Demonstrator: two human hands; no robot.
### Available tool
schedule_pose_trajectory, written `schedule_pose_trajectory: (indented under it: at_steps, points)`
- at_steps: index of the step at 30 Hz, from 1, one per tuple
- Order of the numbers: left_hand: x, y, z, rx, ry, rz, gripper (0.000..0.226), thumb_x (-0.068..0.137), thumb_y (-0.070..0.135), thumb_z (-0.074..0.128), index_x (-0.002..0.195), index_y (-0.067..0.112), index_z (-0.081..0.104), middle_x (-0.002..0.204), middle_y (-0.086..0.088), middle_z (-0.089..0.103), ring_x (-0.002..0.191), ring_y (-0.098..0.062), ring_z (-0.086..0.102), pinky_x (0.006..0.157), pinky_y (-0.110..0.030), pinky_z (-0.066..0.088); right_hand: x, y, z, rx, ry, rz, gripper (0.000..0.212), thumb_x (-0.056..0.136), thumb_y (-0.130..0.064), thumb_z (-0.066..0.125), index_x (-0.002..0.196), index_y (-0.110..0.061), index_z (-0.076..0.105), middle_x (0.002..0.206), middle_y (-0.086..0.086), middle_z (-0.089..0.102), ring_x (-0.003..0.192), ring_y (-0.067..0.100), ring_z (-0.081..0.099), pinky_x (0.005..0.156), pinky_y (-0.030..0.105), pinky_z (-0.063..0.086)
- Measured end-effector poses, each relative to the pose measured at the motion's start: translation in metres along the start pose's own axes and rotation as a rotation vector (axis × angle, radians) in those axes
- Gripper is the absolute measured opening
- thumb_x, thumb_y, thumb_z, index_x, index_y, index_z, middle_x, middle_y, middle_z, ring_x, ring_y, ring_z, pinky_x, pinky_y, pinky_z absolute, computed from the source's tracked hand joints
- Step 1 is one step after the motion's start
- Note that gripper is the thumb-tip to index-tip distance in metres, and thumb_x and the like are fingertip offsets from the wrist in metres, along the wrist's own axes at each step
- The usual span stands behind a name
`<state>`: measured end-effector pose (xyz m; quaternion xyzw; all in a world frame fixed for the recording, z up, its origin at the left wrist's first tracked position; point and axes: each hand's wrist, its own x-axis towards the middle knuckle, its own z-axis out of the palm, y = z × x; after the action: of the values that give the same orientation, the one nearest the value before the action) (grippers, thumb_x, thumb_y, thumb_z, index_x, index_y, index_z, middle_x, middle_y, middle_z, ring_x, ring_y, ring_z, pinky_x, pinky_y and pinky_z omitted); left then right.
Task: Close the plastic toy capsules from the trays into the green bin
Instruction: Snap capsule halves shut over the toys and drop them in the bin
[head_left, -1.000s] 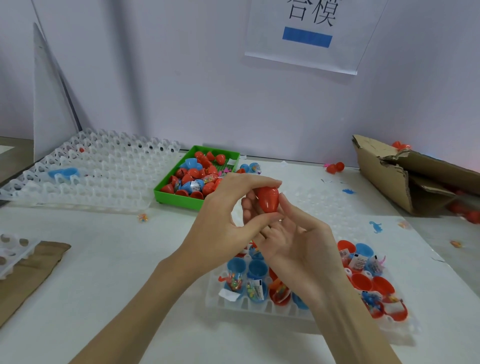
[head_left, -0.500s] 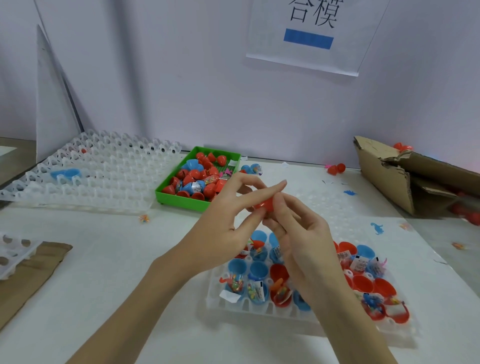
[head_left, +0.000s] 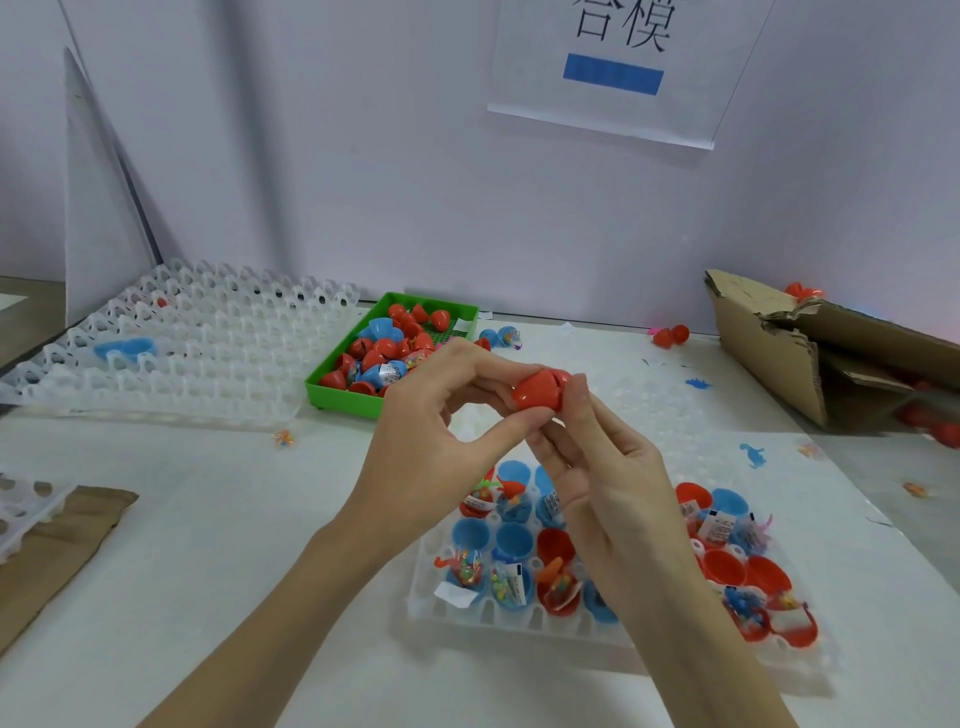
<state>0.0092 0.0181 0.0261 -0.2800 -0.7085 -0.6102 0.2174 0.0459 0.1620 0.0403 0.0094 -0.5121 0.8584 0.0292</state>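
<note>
Hands are meeting above the near tray: we are pinching a red capsule with our left hand and right hand, fingers curled round it. Beyond that tray, the green bin is sitting, holding closed capsules.

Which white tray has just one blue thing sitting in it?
The big white tray at the far left, beside the green bin. It holds a lone blue piece, while the near tray is full of red and blue capsule halves.

two bare forearms; left hand and right hand ungloved, ringless
</note>
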Motion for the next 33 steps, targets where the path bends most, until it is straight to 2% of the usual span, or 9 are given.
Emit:
schedule_pose_trajectory:
  at_steps: [4,9,15,20,25,29,33]
  points:
    - [0.0008,0.0012,-0.0016,-0.01,-0.004,0.007,0.029,0.085,0.01,0.083,0.113,0.008,0.075,0.102,-0.001,0.073,0.095,-0.025,0.072,0.088,-0.029,0.06,0.0001,-0.001,0.0015,-0.005,0.021,0.0,0.034,0.07,-0.051,0.072,0.096,-0.032,0.084,0.111,-0.002,0.079,0.106,0.013,0.074,0.08,0.017,0.057]
    - [0.0005,0.0032,-0.0013,-0.044,0.002,-0.024,0.029,0.085,0.012,0.083,0.113,0.01,0.074,0.101,0.002,0.075,0.095,-0.022,0.074,0.087,-0.022,0.058,0.0,-0.0019,0.003,0.015,0.043,0.016,0.028,0.084,-0.046,0.066,0.096,-0.028,0.084,0.109,0.0,0.079,0.104,0.014,0.075,0.078,0.018,0.058]
    - [-0.0014,0.0015,-0.001,-0.022,-0.007,0.008,0.03,0.084,0.005,0.085,0.111,0.007,0.073,0.101,-0.002,0.073,0.095,-0.026,0.073,0.088,-0.03,0.06,-0.0005,0.0021,0.0032,0.02,0.045,-0.032,0.034,0.068,-0.047,0.075,0.096,-0.032,0.084,0.112,-0.003,0.078,0.106,0.013,0.074,0.076,0.016,0.057]
    - [-0.0022,0.0008,-0.0009,0.045,0.004,0.068,0.03,0.085,0.007,0.083,0.112,0.006,0.073,0.104,-0.003,0.07,0.097,-0.025,0.071,0.088,-0.029,0.06,-0.001,0.0011,0.0021,0.038,0.02,-0.039,0.032,0.067,-0.043,0.076,0.096,-0.031,0.084,0.111,-0.002,0.079,0.107,0.013,0.074,0.077,0.015,0.057]
    - [-0.0021,0.002,-0.0019,0.21,0.042,0.196,0.031,0.086,0.012,0.081,0.116,0.006,0.075,0.108,-0.005,0.069,0.101,-0.019,0.069,0.09,-0.028,0.058,-0.0007,-0.0046,-0.0005,0.085,-0.045,0.015,0.033,0.078,-0.032,0.073,0.109,-0.022,0.081,0.118,0.004,0.076,0.111,0.018,0.073,0.082,0.019,0.058]
    - [-0.0014,-0.0007,-0.002,0.374,0.067,0.27,0.034,0.087,0.005,0.081,0.12,0.006,0.075,0.114,-0.005,0.072,0.109,-0.015,0.067,0.098,-0.026,0.055,0.0005,-0.0049,-0.0016,0.083,-0.074,0.023,0.031,0.085,-0.024,0.071,0.114,-0.018,0.079,0.121,0.005,0.075,0.114,0.022,0.071,0.091,0.026,0.058]
    - [-0.0034,-0.006,-0.0011,0.406,0.071,0.26,0.04,0.09,-0.002,0.077,0.129,0.008,0.072,0.12,-0.004,0.071,0.116,-0.017,0.066,0.103,-0.03,0.054,-0.0006,-0.0016,0.001,0.014,-0.051,-0.003,0.035,0.08,-0.03,0.076,0.114,-0.022,0.079,0.12,0.002,0.076,0.113,0.019,0.072,0.091,0.024,0.058]
